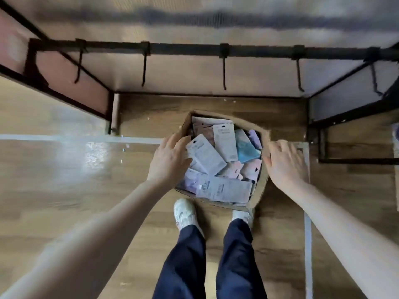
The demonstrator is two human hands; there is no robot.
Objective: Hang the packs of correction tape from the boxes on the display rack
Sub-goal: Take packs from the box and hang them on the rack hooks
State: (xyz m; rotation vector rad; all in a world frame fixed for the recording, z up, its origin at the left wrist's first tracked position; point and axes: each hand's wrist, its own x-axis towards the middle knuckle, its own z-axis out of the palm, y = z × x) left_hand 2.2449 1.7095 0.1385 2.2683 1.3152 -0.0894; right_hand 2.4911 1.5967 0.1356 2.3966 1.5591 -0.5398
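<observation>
Printing on the packs of correction tape (pixel 223 187) is too blurred to read; the packs are flat rectangular cards — white, pink, lilac, one blue — piled loosely in an open cardboard box (pixel 260 190) on the wood-grain floor (pixel 64 180). The left hand (pixel 169 159) reaches over the box's left rim, fingers relaxed and touching a white pack (pixel 206 153), grasping nothing; the right hand (pixel 286 161) rests flat on the right flap, released. Beyond the box stands the black metal display rack (pixel 259 51) — its hooks (pixel 224 67) bare; open floor lies to the left.
</observation>
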